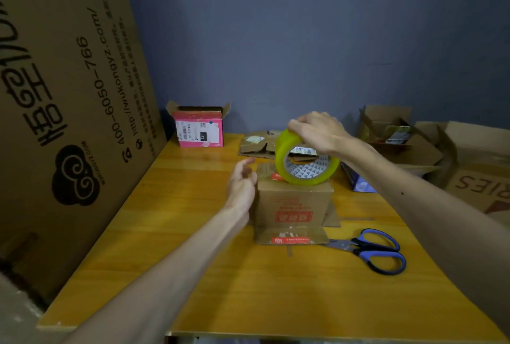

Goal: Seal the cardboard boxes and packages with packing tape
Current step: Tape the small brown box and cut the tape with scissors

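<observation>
A small brown cardboard box (294, 204) with red print stands in the middle of the wooden table (193, 274). A fat roll of yellowish packing tape (306, 162) stands tilted on the box's top. My right hand (317, 129) grips the roll's upper rim from above. My left hand (242, 183) lies against the box's left side, fingers relaxed and slightly spread, thumb near the top edge. The box's front flap lies folded out on the table.
Blue-handled scissors (375, 249) lie right of the box. A pink box (200, 131) with open flaps stands at the back left, flattened cardboard (256, 144) behind the tape. A tall printed carton (63, 100) walls the left side. Open boxes (400, 136) are piled at the right.
</observation>
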